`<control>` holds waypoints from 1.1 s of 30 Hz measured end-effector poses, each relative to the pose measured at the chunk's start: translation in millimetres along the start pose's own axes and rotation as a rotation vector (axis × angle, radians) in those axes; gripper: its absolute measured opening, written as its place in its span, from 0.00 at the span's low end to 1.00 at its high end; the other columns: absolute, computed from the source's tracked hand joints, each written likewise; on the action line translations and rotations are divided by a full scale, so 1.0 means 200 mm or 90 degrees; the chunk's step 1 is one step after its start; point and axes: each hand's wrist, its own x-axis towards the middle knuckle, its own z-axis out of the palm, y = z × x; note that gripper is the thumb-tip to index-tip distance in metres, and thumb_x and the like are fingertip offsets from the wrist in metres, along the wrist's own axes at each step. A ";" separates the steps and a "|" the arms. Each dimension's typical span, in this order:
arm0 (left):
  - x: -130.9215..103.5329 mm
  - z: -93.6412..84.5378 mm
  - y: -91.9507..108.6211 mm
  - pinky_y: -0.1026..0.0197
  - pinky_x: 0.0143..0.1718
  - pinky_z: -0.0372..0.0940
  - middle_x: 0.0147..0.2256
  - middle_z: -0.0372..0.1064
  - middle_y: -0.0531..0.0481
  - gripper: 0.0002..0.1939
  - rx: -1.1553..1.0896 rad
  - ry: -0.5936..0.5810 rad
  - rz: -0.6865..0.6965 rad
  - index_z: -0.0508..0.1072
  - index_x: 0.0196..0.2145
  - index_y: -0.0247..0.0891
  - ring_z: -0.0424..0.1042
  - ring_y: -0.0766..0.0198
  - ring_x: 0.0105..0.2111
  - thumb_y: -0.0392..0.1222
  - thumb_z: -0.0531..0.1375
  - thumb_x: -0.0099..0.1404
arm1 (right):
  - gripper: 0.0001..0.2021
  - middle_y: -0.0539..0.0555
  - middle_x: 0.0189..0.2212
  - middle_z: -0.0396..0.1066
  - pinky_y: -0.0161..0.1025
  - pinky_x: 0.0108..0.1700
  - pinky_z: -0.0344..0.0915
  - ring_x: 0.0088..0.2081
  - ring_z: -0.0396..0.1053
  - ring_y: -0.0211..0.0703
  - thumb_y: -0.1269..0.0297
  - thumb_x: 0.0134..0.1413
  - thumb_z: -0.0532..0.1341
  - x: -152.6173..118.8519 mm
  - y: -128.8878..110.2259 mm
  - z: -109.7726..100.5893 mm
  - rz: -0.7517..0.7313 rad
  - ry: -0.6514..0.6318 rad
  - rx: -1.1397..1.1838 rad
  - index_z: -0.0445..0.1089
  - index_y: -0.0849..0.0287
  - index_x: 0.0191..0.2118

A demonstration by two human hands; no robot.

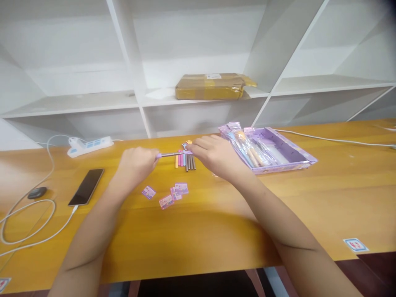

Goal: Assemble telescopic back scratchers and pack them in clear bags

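Observation:
My left hand (135, 163) is closed around the purple end of a back scratcher with a thin metal rod (172, 154). At the other end, the fingers of my right hand (215, 153) are closed on its purple part, partly hidden by them. The rod lies nearly level between both hands. Below and behind it are orange, pink and blue handles (176, 161) and several dark grey tubes (191, 164) in a row. Small hand-shaped heads in blue (185, 146) and yellow (189, 142) show just beyond. Several small printed cards (181, 188) lie nearer me.
A purple box (286, 168) with bagged back scratchers (247, 150) stands at the right. A phone (86, 187) on a white cable, a black gadget (37, 192) and a power strip (91, 146) lie left. A taped carton (210, 87) rests on the white shelf behind.

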 end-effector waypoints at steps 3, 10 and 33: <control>0.00 -0.03 -0.05 0.56 0.30 0.48 0.26 0.74 0.42 0.20 0.008 0.016 -0.036 0.79 0.31 0.41 0.73 0.51 0.28 0.44 0.51 0.75 | 0.16 0.54 0.37 0.77 0.44 0.40 0.55 0.38 0.68 0.44 0.76 0.76 0.51 0.00 0.06 -0.01 -0.003 0.056 -0.055 0.75 0.55 0.51; -0.03 -0.05 -0.28 0.56 0.30 0.45 0.26 0.69 0.45 0.18 0.056 0.128 -0.156 0.74 0.27 0.40 0.66 0.56 0.28 0.45 0.52 0.73 | 0.17 0.52 0.37 0.78 0.43 0.41 0.54 0.36 0.67 0.42 0.72 0.78 0.51 -0.10 0.34 -0.10 0.059 0.164 -0.149 0.76 0.49 0.53; 0.00 0.13 -0.83 0.56 0.30 0.41 0.21 0.47 0.53 0.11 0.068 0.403 -0.228 0.56 0.21 0.42 0.48 0.60 0.28 0.38 0.57 0.56 | 0.24 0.58 0.26 0.63 0.48 0.42 0.52 0.32 0.61 0.48 0.69 0.72 0.48 -0.57 0.98 -0.26 0.496 0.235 -0.376 0.84 0.54 0.45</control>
